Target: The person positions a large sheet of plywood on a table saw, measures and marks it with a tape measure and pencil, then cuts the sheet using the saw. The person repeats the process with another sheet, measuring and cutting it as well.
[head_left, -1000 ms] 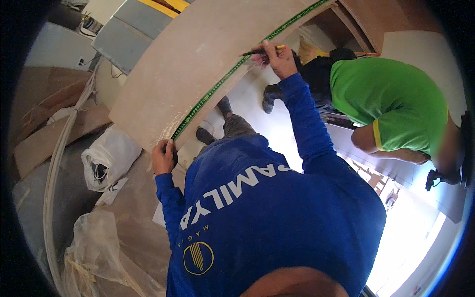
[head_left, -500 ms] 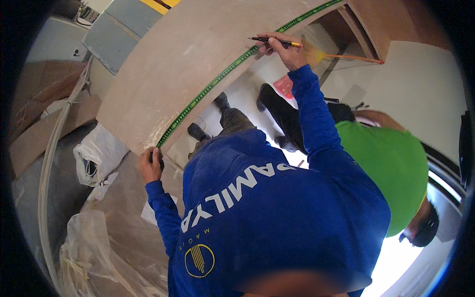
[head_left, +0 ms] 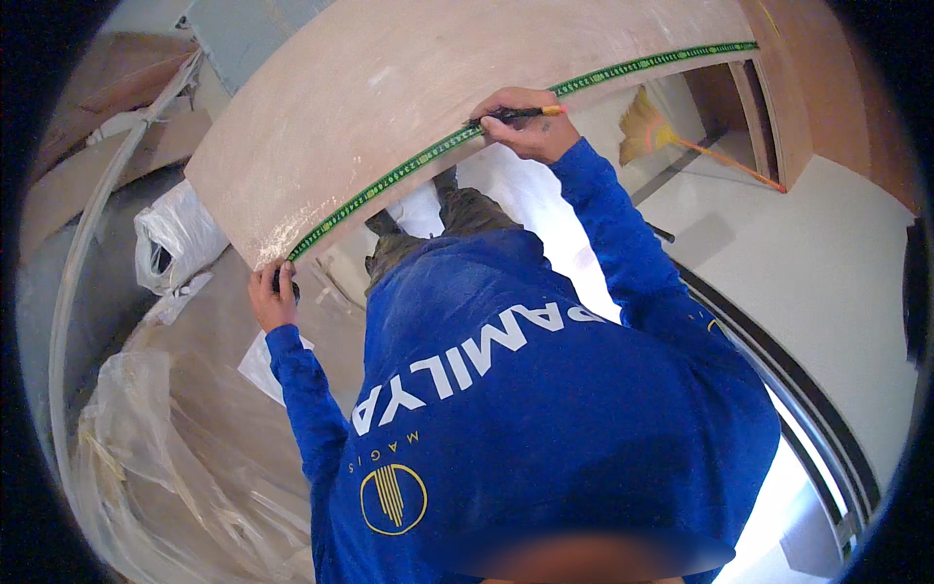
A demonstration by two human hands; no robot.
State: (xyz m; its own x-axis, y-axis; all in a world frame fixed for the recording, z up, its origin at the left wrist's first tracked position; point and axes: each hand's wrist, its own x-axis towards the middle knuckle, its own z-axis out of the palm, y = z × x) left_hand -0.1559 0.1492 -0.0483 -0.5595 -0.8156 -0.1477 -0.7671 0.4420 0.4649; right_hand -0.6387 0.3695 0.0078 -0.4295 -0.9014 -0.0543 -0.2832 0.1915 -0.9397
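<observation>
Right hand (head_left: 526, 133) grips pencil (head_left: 528, 113), left hand (head_left: 271, 300) tape measure (head_left: 424, 159); white bag's (head_left: 195, 226) contents unclear.

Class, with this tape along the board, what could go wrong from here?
The tape lies near the edge of the board, so it might slip off if the left grip loosens. The right grip, holding the pencil, hides part of the tape, so its numbers could be misread.

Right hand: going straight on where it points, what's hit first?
Probably the pale board: the right hand points leftward across it, partly covering the green tape measure. Any gap above the surface is hard to judge.
</observation>
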